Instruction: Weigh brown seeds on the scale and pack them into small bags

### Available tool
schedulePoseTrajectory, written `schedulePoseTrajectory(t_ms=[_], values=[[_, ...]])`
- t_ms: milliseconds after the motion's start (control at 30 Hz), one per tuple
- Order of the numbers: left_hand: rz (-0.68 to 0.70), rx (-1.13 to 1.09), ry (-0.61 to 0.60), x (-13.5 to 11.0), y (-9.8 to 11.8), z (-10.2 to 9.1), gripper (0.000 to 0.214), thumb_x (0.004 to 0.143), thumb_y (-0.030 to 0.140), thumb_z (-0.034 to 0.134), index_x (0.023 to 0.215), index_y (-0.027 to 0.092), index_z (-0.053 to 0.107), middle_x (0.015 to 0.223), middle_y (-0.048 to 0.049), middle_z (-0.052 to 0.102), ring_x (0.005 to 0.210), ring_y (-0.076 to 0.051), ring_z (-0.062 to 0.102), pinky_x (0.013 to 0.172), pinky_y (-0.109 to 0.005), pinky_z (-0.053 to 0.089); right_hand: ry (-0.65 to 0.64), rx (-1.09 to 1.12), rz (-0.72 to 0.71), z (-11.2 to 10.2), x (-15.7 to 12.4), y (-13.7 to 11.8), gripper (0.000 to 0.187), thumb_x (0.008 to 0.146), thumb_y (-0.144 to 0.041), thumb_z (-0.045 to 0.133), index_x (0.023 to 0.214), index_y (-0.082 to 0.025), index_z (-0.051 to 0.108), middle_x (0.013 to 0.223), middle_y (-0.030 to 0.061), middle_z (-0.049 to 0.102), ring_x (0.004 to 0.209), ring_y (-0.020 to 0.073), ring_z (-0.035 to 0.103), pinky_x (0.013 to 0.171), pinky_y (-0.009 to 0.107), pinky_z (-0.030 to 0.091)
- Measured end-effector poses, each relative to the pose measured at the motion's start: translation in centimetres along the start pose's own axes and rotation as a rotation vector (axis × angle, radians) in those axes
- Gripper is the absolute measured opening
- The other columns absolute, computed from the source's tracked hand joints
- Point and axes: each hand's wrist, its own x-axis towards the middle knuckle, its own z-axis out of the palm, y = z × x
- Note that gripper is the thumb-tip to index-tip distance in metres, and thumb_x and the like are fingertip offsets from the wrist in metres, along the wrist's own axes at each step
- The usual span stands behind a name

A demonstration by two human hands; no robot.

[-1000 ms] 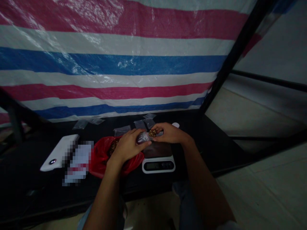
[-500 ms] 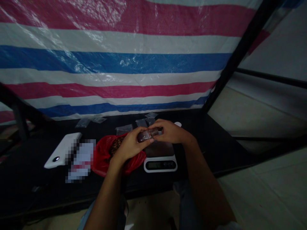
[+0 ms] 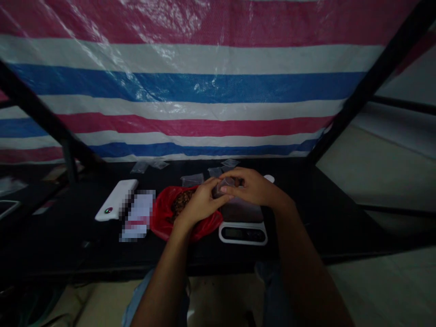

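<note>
Between both hands is a small clear plastic bag (image 3: 227, 183) with something dark brown in it, partly covered by the fingers. My left hand (image 3: 205, 199) closes on its left side, above the right part of an open red plastic bag (image 3: 166, 230). Dark brown, grainy pieces (image 3: 181, 203) lie inside that red bag; I cannot tell their kind. My right hand (image 3: 251, 186) grips the clear bag from the right, over the kitchen scale (image 3: 243, 232). The scale's metal plate shows below the hands, and its display is too dim to read.
Flat clear bags (image 3: 192, 180) lie along the back of the black table (image 3: 327, 222). To the left are a white device (image 3: 117, 200) and a blurred-out packet (image 3: 139, 215). A round white item (image 3: 269, 178) sits behind my right hand. Striped sheeting (image 3: 204, 86) hangs behind, between dark posts.
The clear bag lay lengthwise across my fingers; now it is turned more upright and more covered by the hands. The whole scene has shifted right in view.
</note>
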Motion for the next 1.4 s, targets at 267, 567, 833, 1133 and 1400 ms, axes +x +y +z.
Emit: schedulePoseTrajectory(t_ms=[267, 567, 833, 1133, 1400], values=[[-0.048, -0.040, 0.001, -0.1, 0.5, 0.0, 0.033, 0.088, 0.030, 0.067, 0.117, 0.015, 0.063, 0.108, -0.0070, 0.071, 0.096, -0.023, 0.066, 0.085, -0.033, 0.050, 0.024, -0.002, 0.030, -0.4, -0.5, -0.4, 0.029, 0.081, -0.018, 0.072, 0.109, -0.018, 0.073, 0.099, 0.0051, 0.075, 0.082, 0.0183, 0.067, 0.070, 0.029, 0.050], [-0.013, 0.006, 0.046, 0.1, 0.6, 0.4, 0.034, 0.089, 0.034, 0.067, 0.117, 0.015, 0.064, 0.104, -0.0052, 0.071, 0.089, -0.020, 0.065, 0.077, -0.029, 0.048, 0.043, -0.024, -0.076, -0.8, -1.0, -0.8, 0.037, 0.082, -0.014, 0.067, 0.117, -0.023, 0.072, 0.116, 0.0060, 0.074, 0.103, 0.0224, 0.067, 0.083, 0.033, 0.052], [-0.020, -0.061, 0.044, 0.1, 1.1, 0.2, 0.036, 0.090, 0.036, 0.068, 0.120, 0.017, 0.065, 0.105, -0.0053, 0.073, 0.089, -0.020, 0.066, 0.079, -0.029, 0.049, 0.075, -0.056, -0.035, -1.1, -1.4, -1.4, 0.030, 0.082, -0.018, 0.068, 0.112, -0.021, 0.070, 0.111, 0.0068, 0.073, 0.094, 0.0217, 0.067, 0.078, 0.033, 0.052], [-0.068, -0.055, 0.148, 0.0, 0.9, -0.5, 0.027, 0.095, 0.042, 0.062, 0.106, 0.018, 0.065, 0.088, -0.0014, 0.069, 0.078, -0.016, 0.063, 0.073, -0.027, 0.047, 0.015, -0.172, 0.106, -0.9, -1.3, 2.2, 0.029, 0.076, -0.015, 0.067, 0.105, -0.017, 0.064, 0.103, 0.0079, 0.071, 0.094, 0.0222, 0.068, 0.083, 0.035, 0.054], [-0.073, -0.117, 0.100, -0.2, 0.6, -0.6, 0.042, 0.087, 0.040, 0.071, 0.121, 0.018, 0.060, 0.104, -0.0049, 0.068, 0.090, -0.019, 0.063, 0.082, -0.030, 0.050, -0.086, -0.163, 0.213, -0.3, -1.3, 3.2, 0.039, 0.070, -0.021, 0.079, 0.107, -0.020, 0.067, 0.101, 0.0080, 0.073, 0.089, 0.0238, 0.069, 0.077, 0.037, 0.056]])
